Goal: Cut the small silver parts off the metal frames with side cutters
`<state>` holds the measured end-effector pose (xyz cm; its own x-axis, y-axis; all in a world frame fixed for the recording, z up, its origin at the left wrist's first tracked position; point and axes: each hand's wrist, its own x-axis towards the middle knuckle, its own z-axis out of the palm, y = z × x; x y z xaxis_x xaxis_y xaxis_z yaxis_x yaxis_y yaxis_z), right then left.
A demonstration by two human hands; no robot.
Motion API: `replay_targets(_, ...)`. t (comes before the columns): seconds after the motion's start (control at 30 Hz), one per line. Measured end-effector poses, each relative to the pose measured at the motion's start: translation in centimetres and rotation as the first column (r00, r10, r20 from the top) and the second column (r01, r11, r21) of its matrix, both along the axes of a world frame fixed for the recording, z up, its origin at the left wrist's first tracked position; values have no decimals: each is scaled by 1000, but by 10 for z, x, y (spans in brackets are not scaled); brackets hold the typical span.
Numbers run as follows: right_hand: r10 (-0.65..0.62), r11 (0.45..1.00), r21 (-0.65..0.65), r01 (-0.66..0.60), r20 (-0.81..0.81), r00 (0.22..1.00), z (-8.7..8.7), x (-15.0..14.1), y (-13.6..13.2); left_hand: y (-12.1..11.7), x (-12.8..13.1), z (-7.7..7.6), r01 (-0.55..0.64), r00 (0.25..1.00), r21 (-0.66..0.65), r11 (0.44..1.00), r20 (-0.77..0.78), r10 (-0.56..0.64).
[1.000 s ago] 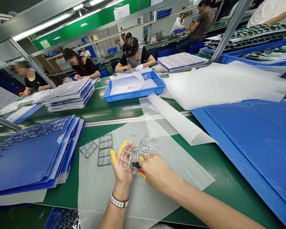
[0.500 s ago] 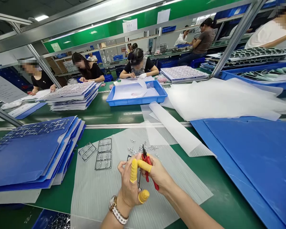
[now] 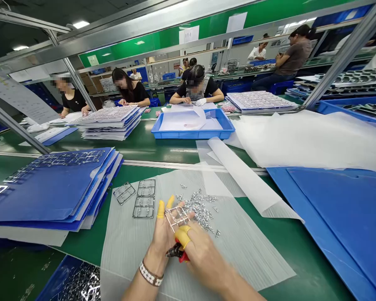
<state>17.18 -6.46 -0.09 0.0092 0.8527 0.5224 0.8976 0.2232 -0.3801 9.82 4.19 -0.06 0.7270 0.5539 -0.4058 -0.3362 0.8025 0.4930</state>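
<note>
A: Where's the silvery frame [image 3: 177,216] sitting rel. to the hands?

B: Btwn them, in the L hand [image 3: 163,236]. That palm's turned up, fingers loosely spread round the frame, so L is nearer, basically under it. R hand [image 3: 203,253] comes in over the near R corner.

A: Long axis?

B: Can't tell, R fingers cover part of it. The side I can see slants from far L down to near R, approx. toward the R hand.

A: And what's R got?

B: Closed round red-handled cutters [image 3: 175,251]. Dark tips point L, over the heel of the L palm, on the near side of the frame, i.e. aimed across it, not at its bars. Whether the blades are apart, can't tell, too blurred.

A: R fingers on the frame too?

B: Yellow-capped one's right at its edge; contact's unclear.

A: Rest of the layout?

B: Small shiny bits [image 3: 200,211] lie scattered just beyond the frame, mostly to its R, on the translucent sheet [image 3: 238,246]. Joined frames [image 3: 143,196] lie fwd & L of the L hand, w/ a tilted frame [image 3: 124,193] just beside, farther L.
</note>
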Motion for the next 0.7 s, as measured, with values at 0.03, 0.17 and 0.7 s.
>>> replay_targets(0.03, 18, 1000, -4, -18, 46, 999, -3, -3, 1, 1, 1, -1, 18, 1000, -17, 1000, 22, -17)
replay_targets(0.17, 57, 998, 22, -59, 63, 996, -6, -4, -2, 4, 1, -3, -5, 998, 37, 999, 68, 3)
replay_targets(0.7, -219, 792, -546, 274, 166, 962, 43, 24, 22, -9, 2, -15, -129, 990, 265, 956, -23, 140)
